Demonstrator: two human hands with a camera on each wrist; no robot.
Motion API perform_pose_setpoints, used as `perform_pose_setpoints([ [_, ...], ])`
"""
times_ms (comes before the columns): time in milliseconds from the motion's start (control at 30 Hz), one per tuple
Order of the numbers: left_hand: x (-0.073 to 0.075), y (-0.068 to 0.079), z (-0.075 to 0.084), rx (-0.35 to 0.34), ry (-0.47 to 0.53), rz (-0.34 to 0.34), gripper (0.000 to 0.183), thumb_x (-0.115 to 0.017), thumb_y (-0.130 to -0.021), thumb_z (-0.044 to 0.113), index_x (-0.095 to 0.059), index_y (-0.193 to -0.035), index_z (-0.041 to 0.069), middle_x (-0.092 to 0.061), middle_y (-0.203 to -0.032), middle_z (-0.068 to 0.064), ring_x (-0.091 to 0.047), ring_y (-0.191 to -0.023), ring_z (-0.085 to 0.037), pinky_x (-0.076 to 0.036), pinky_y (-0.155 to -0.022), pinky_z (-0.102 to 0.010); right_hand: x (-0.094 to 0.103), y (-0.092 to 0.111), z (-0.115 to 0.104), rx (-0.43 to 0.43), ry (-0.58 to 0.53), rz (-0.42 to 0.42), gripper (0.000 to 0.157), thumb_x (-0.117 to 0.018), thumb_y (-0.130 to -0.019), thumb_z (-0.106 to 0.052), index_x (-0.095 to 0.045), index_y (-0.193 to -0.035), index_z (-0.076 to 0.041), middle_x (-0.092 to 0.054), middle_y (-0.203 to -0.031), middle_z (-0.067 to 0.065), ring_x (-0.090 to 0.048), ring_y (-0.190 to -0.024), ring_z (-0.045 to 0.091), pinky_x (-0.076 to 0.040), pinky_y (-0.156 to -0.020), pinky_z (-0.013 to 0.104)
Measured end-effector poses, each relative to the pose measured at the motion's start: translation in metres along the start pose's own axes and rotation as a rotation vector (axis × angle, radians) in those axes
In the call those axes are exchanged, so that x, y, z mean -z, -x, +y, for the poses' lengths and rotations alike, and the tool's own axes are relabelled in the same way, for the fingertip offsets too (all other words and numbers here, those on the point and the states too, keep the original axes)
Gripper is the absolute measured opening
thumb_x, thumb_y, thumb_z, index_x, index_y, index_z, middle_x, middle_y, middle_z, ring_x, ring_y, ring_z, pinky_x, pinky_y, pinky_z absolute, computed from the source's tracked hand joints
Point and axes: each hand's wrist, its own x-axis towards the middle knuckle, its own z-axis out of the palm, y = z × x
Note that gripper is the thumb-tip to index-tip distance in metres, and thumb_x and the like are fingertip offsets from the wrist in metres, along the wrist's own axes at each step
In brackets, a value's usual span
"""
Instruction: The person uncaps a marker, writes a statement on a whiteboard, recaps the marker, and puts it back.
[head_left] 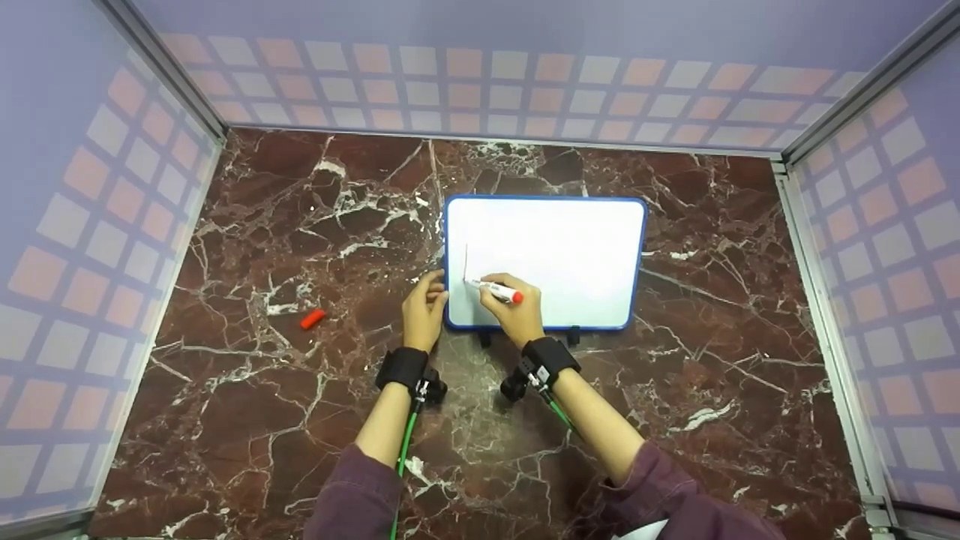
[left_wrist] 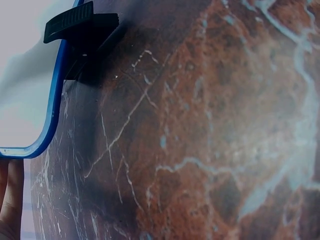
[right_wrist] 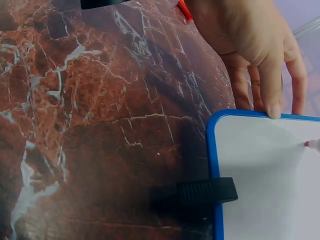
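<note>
A whiteboard with a blue frame lies in front of me, a short thin vertical line drawn near its left side. My right hand holds a white marker with a red end, its tip at the lower end of that line. In the right wrist view, the red tip of the marker shows close over the white surface. My left hand grips the board's left edge. Its thumb presses on the blue frame while the other fingers go behind the edge.
A red marker cap lies on the marbled brown tabletop, left of the left hand. Black clips stick out from the board's near edge. Low checkered walls enclose the table at the back and both sides.
</note>
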Motion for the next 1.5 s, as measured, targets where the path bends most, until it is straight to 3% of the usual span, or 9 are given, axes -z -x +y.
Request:
perform_pose_setpoints([
  [367,0.003,0.002,0.001,0.015,-0.001,0.009,0.033,-0.058,-0.084,0.0,-0.058,-0.116,-0.001,-0.066,-0.095,-0.023,-0.065,-0.086,-0.033,-0.057,-0.074,-0.039,0.0,-0.008,-0.006,-0.006,0.017,0.093,0.011,-0.066,-0.075,0.001,-0.07,-0.085,0.004,-0.07,-0.076,0.016,-0.055,-0.061,0.012,-0.041,-0.055,0.013],
  [900,-0.001,0.0,-0.001,0.024,0.016,-0.001,0.032,-0.058,-0.084,0.0,-0.058,-0.116,-0.001,-0.066,-0.094,-0.022,-0.065,-0.086,-0.032,-0.057,-0.074,-0.039,0.002,-0.012,-0.003,0.024,0.045,0.096,0.013,-0.067,-0.076,0.0,-0.07,-0.088,0.004,-0.071,-0.079,0.016,-0.058,-0.064,0.017,-0.042,-0.057,0.015],
  [1500,0.0,0.0,0.001,0.008,0.009,0.005,0.032,-0.059,-0.084,0.001,-0.058,-0.116,-0.001,-0.067,-0.094,-0.023,-0.066,-0.086,-0.033,-0.057,-0.075,-0.039,0.014,-0.015,-0.003,0.021,0.076,0.156,0.012,-0.065,-0.076,0.001,-0.07,-0.086,0.005,-0.07,-0.075,0.016,-0.056,-0.059,0.016,-0.041,-0.053,0.015],
])
